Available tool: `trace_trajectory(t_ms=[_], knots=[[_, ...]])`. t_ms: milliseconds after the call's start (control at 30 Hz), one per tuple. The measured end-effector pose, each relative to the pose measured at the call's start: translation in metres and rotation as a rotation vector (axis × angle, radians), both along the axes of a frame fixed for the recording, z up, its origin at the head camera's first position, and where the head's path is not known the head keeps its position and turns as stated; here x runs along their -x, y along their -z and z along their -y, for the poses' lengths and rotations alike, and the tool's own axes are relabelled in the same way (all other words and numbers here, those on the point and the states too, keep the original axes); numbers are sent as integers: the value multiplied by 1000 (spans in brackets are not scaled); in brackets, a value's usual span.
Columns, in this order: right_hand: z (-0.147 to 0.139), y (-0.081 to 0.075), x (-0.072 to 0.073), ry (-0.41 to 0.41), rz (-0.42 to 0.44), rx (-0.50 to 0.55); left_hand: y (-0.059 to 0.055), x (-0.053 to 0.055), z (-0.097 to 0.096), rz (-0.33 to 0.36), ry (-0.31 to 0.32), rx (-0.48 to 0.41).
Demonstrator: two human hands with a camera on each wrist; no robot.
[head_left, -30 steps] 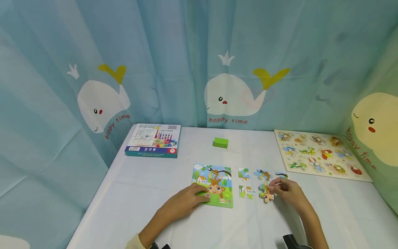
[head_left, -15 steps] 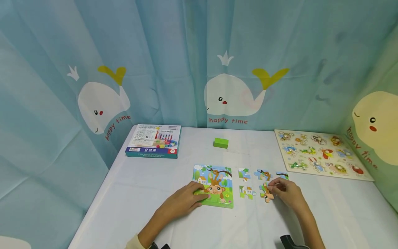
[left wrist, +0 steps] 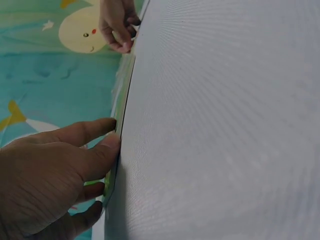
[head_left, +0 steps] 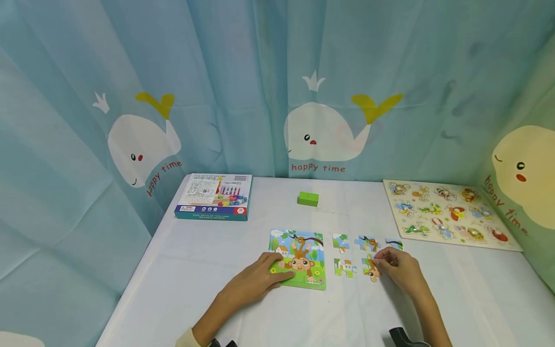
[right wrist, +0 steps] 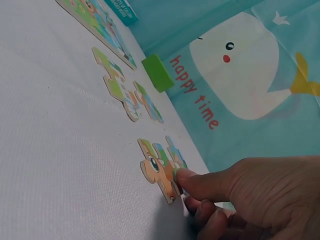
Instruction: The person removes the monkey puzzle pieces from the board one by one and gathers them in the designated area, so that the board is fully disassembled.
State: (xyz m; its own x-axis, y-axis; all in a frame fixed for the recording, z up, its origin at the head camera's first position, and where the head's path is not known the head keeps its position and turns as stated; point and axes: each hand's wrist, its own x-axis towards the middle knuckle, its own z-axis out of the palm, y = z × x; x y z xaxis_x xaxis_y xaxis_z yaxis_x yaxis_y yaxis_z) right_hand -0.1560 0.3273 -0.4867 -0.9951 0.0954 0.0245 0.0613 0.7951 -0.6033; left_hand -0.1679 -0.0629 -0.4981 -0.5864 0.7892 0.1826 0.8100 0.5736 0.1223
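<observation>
The left hand point(head_left: 253, 279) rests on the lower left of the monkey picture puzzle point(head_left: 310, 260), its index finger and thumb lying over the board. In the left wrist view that hand point(left wrist: 60, 175) touches the board, seen nearly edge-on. With thumb and fingertips, the right hand point(head_left: 403, 270) pinches the right edge of a monkey-face puzzle piece point(head_left: 371, 273). The right wrist view shows this piece point(right wrist: 159, 172) flat or nearly flat on the cloth. Loose pieces lie nearby: a tree piece point(head_left: 340, 242), a house piece point(head_left: 344, 268), a monkey-tail piece point(head_left: 367, 243) and a branch piece point(head_left: 394, 244).
A green block point(head_left: 308, 199) sits behind the puzzle. At the back left lies a boxed toy set point(head_left: 212, 197). An animal peg board point(head_left: 451, 214) lies at the back right. A whale-print curtain point(head_left: 243, 86) surrounds the white-covered table point(head_left: 191, 270).
The left thumb and fingers have shifted slightly over the puzzle. The monkey-face piece has straightened a little under the right hand, which has hardly moved.
</observation>
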Motion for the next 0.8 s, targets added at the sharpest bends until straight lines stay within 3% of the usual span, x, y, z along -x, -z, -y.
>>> trace_trajectory(t_ms=[200,433,667,800], knots=[[1,-2,0,0,5,-8,3,2,0,-51,1,17],[1,-3,0,3,10,-6,1,2,0,-41,6,35],[9,-8,5,13,-109,-16,-1,1,-1,-51,-3,63],[21,-12,12,-30,-159,16,-2,1,-2,-45,-14,80]])
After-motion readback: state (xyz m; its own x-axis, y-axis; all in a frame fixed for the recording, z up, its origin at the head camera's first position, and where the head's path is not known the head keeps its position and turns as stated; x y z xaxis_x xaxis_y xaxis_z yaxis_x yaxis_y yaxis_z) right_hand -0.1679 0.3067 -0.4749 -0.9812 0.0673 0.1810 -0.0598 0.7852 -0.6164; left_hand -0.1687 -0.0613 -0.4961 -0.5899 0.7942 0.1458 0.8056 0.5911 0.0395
